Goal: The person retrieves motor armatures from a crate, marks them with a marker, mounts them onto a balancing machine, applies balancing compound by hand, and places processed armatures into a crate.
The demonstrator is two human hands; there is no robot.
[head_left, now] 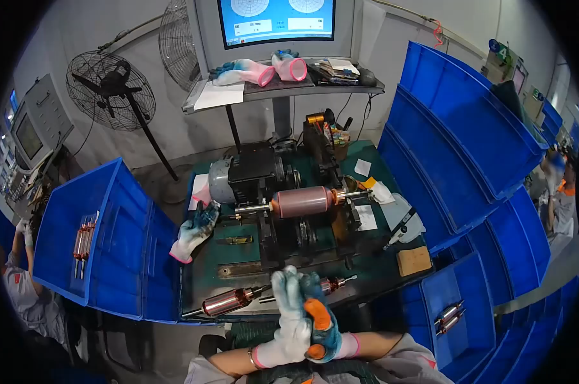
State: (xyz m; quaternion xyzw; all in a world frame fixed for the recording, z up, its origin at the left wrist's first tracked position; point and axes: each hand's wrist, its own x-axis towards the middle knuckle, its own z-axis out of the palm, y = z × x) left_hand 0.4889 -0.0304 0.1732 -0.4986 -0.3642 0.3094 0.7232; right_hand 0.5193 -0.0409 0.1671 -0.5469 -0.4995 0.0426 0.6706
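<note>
My left hand (291, 320), in a white and pale-blue glove, is upright at the table's front edge with its fingers stretched out. Against it lies my right hand (325, 326), in a dark blue glove with orange patches; its fingers point upward too, and some look bent. No object shows between the hands. Just beyond them, a motor armature (331, 285) lies on the table, partly hidden by my fingers. Another armature (228, 302) lies to the left. Farther back, a larger armature (303, 201) rests horizontally across the supports of a machine (264, 173) with a motor.
Blue bins stand at left (120, 256) and right (456, 147), some holding armatures. A loose glove (196, 233), a wooden block (414, 261) and a marker (399, 228) lie on the table. Behind are a monitor (277, 19) and a fan (110, 89). A co-worker's sleeve (30, 297) shows at left.
</note>
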